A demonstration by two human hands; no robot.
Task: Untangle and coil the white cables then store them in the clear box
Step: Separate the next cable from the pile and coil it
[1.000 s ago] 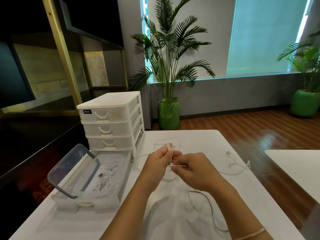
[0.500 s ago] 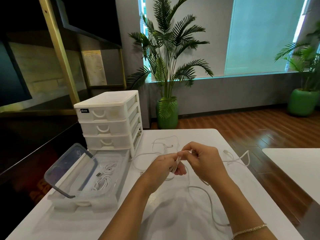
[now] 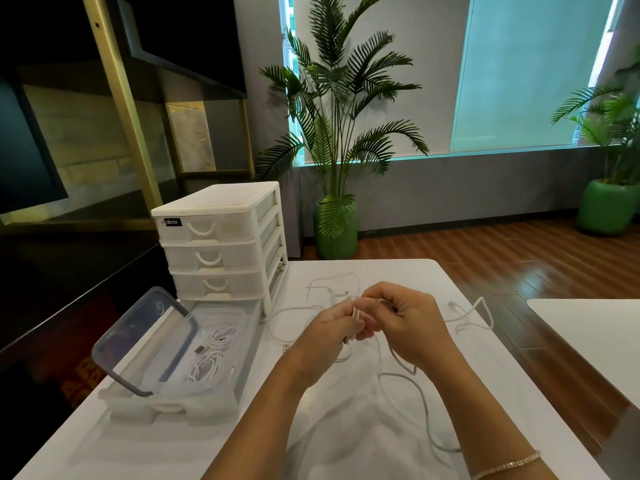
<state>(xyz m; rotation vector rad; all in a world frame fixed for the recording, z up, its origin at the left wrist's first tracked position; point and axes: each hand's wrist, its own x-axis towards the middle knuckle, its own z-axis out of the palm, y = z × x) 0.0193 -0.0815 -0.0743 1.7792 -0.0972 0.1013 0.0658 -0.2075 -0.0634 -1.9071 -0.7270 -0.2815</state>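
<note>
white cable (image 3: 401,375) pinched in both hands' curled fingers (image 3: 360,308) – white table (image 3: 346,427), wood floor (image 3: 519,258)

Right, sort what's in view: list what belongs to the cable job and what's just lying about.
Belongs to the job:
- left hand and right hand, both gripping the thin white cable
- loose white cables on the table
- clear plastic box, lid open, coiled white cables inside

Just lying about:
- white three-drawer plastic organiser
- potted palm in green pot
</note>
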